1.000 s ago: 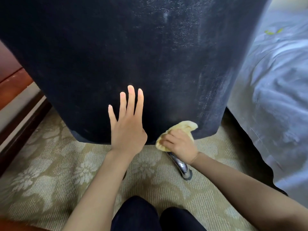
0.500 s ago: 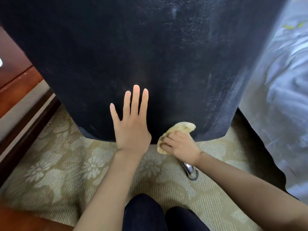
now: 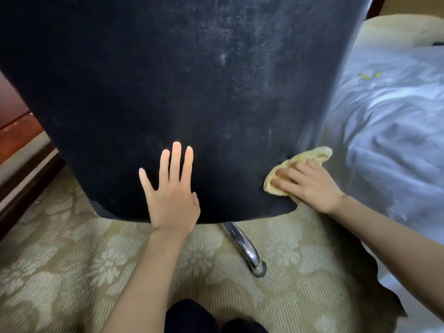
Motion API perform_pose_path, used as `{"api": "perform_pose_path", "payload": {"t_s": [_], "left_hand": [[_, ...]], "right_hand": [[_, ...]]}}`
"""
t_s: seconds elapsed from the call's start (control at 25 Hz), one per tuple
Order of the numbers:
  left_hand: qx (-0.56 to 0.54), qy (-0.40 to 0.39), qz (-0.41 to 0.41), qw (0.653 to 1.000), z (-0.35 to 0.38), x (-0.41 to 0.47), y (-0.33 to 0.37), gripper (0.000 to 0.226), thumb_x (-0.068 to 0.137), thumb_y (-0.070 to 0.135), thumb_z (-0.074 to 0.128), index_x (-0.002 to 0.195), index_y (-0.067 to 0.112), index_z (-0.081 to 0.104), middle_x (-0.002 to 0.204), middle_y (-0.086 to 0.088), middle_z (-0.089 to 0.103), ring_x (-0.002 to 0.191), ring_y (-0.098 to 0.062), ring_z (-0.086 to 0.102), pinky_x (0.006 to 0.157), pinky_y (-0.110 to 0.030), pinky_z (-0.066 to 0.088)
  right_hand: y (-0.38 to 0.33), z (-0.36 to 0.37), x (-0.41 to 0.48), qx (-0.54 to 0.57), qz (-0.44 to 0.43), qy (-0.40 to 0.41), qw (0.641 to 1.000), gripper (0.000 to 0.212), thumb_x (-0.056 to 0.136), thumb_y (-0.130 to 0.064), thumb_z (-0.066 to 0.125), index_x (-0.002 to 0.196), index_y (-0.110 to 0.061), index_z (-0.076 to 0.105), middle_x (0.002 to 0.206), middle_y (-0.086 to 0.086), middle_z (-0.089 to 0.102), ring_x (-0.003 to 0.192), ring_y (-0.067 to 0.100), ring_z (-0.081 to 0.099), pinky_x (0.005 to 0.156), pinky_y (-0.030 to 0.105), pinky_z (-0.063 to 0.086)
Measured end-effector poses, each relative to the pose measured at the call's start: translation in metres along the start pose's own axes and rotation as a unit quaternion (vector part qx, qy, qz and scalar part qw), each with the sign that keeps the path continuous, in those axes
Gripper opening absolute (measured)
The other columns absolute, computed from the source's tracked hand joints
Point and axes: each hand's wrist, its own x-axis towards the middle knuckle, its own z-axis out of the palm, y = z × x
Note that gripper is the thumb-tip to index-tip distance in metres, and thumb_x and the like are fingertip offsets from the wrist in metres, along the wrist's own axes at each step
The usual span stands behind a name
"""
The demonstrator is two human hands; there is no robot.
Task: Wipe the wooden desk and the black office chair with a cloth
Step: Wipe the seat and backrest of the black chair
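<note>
Left hand: my left hand lies flat against the lower back of the chair, 4 fingers straight and pointing up, thumb tucked at the side; it holds nothing.
Right hand: my right hand presses the cloth onto the chair's lower right edge, fingers bent over the bunched fabric; the hand is blurred, so I cannot say how tightly they close.
Cloth: yellow, crumpled, partly under my fingers, one fold sticking out past the chair's edge.
Chair: black back, dusty grey streaks on the right half, chrome leg below on the carpet.
Bed: pale sheet just right of the chair.
Writing: none I can read.
</note>
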Motion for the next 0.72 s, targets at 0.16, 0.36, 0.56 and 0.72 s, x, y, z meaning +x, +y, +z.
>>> {"api": "perform_pose_path", "payload": {"t_s": [0.16, 0.36, 0.56, 0.72], "left_hand": [[0.001, 0.001, 0.015, 1.000, 0.000, 0.002, -0.011, 0.102, 0.080, 0.030, 0.066, 0.150, 0.018, -0.007, 0.161, -0.008, 0.002, 0.147, -0.026, 0.012, 0.108, -0.063, 0.018], [-0.050, 0.033, -0.029, 0.998, -0.004, -0.006, -0.014, 0.094, 0.078, 0.022, 0.069, 0.152, 0.013, 0.011, 0.159, -0.010, 0.014, 0.146, -0.033, 0.012, 0.110, -0.063, 0.015], [-0.192, 0.080, -0.064, 0.976, -0.019, 0.000, 0.025, 0.090, 0.085, 0.021, 0.057, 0.152, 0.016, -0.004, 0.159, -0.006, -0.012, 0.146, -0.028, -0.011, 0.114, -0.055, -0.001], [-0.385, 0.032, -0.104, 0.916, -0.021, 0.008, 0.060, 0.107, 0.080, 0.004, 0.054, 0.141, 0.033, -0.030, 0.145, 0.007, -0.044, 0.140, -0.020, -0.033, 0.115, -0.042, -0.012]], "right_hand": [[0.035, -0.037, 0.045, -0.020, 0.008, 0.103, 0.994, 0.024, 0.091, 0.003, 0.047, 0.100, -0.008, 0.065, 0.088, 0.015, 0.069, 0.073, 0.027, 0.048, 0.062, 0.035, 0.031], [0.062, -0.083, 0.112, 0.030, 0.092, 0.223, 0.970, 0.019, 0.082, 0.008, 0.066, 0.096, -0.005, 0.069, 0.086, 0.016, 0.068, 0.068, 0.032, 0.061, 0.062, 0.040, 0.048], [0.037, -0.081, 0.138, 0.046, 0.172, 0.314, 0.932, 0.017, 0.085, 0.004, 0.062, 0.095, -0.002, 0.074, 0.088, 0.015, 0.068, 0.072, 0.033, 0.062, 0.063, 0.039, 0.044], [-0.001, -0.046, 0.106, 0.079, 0.113, 0.210, 0.968, 0.019, 0.084, 0.002, 0.058, 0.096, -0.001, 0.073, 0.090, 0.017, 0.068, 0.070, 0.031, 0.060, 0.059, 0.036, 0.041]]}}
